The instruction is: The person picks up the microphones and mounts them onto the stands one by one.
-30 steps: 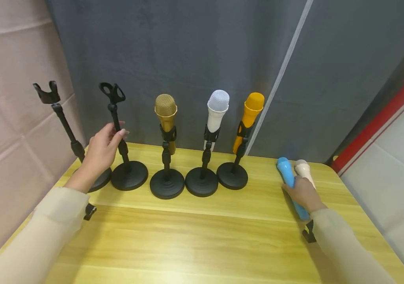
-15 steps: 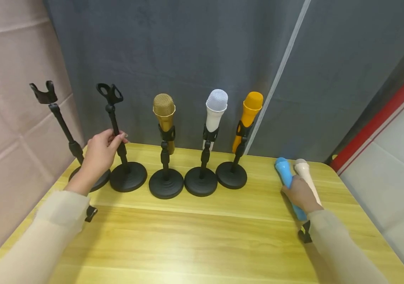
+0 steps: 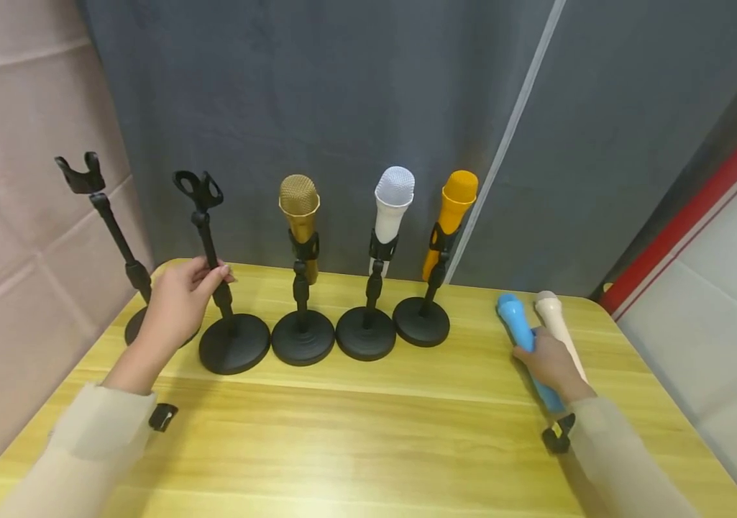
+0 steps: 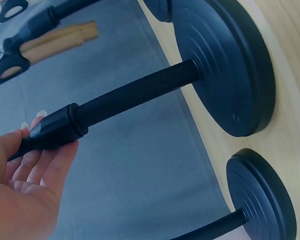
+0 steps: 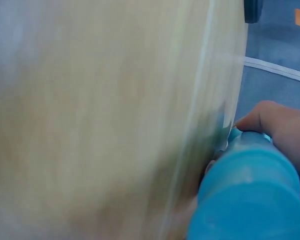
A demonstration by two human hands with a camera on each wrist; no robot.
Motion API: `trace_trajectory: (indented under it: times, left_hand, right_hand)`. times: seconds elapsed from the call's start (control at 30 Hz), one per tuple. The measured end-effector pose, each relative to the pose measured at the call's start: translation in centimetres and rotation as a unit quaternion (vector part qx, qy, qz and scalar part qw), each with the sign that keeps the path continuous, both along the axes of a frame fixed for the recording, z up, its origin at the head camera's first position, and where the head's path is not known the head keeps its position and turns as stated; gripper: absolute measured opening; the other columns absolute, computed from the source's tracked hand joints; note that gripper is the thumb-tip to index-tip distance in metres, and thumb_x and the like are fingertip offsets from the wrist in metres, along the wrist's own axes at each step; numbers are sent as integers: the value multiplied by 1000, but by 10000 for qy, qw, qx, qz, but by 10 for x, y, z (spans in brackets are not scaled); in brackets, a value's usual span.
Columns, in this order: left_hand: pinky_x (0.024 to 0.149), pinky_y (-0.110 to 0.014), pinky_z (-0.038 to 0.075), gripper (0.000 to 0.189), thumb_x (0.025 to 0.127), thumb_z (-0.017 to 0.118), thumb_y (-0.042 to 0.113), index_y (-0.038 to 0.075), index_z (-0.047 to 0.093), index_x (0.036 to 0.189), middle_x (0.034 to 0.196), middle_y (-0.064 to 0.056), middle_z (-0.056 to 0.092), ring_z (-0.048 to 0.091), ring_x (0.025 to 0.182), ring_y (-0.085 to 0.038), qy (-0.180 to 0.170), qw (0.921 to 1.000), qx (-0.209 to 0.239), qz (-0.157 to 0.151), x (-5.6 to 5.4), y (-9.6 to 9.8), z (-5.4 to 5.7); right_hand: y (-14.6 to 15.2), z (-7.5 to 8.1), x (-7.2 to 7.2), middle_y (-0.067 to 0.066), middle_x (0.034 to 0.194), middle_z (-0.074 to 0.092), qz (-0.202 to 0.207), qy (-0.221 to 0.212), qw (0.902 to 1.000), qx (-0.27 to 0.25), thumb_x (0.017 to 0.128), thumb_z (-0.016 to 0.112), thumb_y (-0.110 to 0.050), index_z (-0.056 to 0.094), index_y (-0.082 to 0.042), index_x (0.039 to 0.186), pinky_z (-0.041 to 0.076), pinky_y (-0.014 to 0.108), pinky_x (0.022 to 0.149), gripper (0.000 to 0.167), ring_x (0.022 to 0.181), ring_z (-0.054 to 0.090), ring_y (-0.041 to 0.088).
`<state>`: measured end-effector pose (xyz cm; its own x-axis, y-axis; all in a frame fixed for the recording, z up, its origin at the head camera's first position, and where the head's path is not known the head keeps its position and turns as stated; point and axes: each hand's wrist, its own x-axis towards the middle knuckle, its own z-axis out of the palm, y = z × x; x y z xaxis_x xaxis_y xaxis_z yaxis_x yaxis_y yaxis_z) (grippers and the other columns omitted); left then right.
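Note:
My left hand [image 3: 177,298] grips the stem of an empty black microphone stand [image 3: 234,345], second from the left. In the left wrist view its fingers curl round the stem's collar [image 4: 57,126]. On the right, my right hand [image 3: 549,360] grips a blue microphone [image 3: 515,322], which slants across the table with its head away from me. The blue end [image 5: 250,210] fills the lower corner of the right wrist view. Beside it lies a cream microphone [image 3: 551,313], partly behind the hand. Another empty stand [image 3: 125,244] is at the far left, its base partly hidden by my left hand.
A gold microphone [image 3: 300,205], a white microphone [image 3: 394,201] and an orange microphone [image 3: 455,205] sit in black stands along the middle of the wooden table [image 3: 355,439]. A grey curtain [image 3: 316,86] hangs behind. Walls flank both sides.
The stand in my left hand has come nearer to me, its base now beside the gold microphone's stand. My right hand stays on the blue microphone, which has shifted slightly left.

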<state>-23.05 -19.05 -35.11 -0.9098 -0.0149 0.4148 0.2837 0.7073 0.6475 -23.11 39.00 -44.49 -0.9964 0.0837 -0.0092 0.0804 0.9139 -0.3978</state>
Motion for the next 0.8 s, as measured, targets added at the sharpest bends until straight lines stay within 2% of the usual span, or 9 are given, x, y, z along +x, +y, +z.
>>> trace_trajectory:
  times: [0.07, 0.2, 0.27, 0.37, 0.5, 0.6, 0.67, 0.8]
  left_hand:
    - [64, -10, 38, 36, 107, 50, 33, 4, 72, 110, 106, -20, 77, 71, 107, -37, 38, 10000, 3, 1, 5, 1, -1]
    - [65, -8, 39, 34, 106, 53, 33, 6, 74, 108, 104, -20, 77, 70, 110, -41, 70, 10000, 26, -6, 15, 1, -2]
    - [63, -13, 38, 33, 105, 55, 33, 7, 75, 105, 103, -19, 78, 71, 108, -40, 99, 9999, -14, 18, 20, 2, -3]
    - [66, -12, 42, 31, 104, 57, 34, 9, 75, 104, 102, -16, 78, 73, 105, -38, 120, 9998, -160, 3, 27, 3, -4]
    - [77, -31, 58, 29, 103, 59, 36, 12, 75, 101, 98, -12, 79, 75, 100, -34, 133, 9993, -331, -108, 38, 8, -3]
    - [84, -51, 59, 27, 103, 60, 35, 12, 75, 99, 96, -9, 80, 76, 99, -33, 133, 9990, -359, -222, 44, 12, -2]
    - [86, -54, 58, 26, 102, 61, 34, 12, 74, 99, 95, -8, 80, 76, 99, -33, 127, 9989, -339, -288, 49, 14, -2]
    - [86, -54, 59, 23, 102, 62, 31, 11, 74, 98, 95, -7, 80, 76, 99, -32, 90, 9989, -253, -381, 58, 20, -1]
  right_hand:
    - [-2, -1, 3, 36, 118, 60, -70, -17, 9999, -127, 97, 59, -28, 41, 19, 135, 52, 47, 77, 63, 91, 60, 37]
    - [-5, -3, 9, 39, 131, 53, -297, -108, 9984, -472, 99, 56, -31, 37, 17, 142, 53, 49, 81, 66, 101, 60, 41]
    - [-6, -4, 11, 39, 134, 51, -391, -160, 9972, -619, 100, 55, -32, 36, 15, 144, 53, 49, 83, 67, 103, 60, 41]
    - [-10, -5, 17, 38, 137, 50, -491, -210, 9953, -804, 101, 54, -34, 35, 14, 147, 53, 50, 85, 69, 105, 58, 40]
    - [-22, -2, 27, 33, 127, 57, -495, -125, 9944, -922, 100, 57, -35, 42, 13, 143, 52, 43, 79, 65, 97, 59, 35]
    - [-34, 2, 33, 28, 114, 63, -434, 20, 9942, -983, 99, 59, -34, 50, 12, 137, 49, 33, 71, 60, 88, 58, 28]
    - [-41, 5, 36, 26, 111, 64, -367, 139, 9936, -1062, 99, 60, -33, 52, 11, 134, 47, 30, 68, 57, 86, 59, 27]
    - [-55, 9, 39, 28, 114, 64, -268, 299, 9913, -1251, 98, 61, -31, 51, 12, 135, 48, 30, 69, 57, 88, 60, 29]
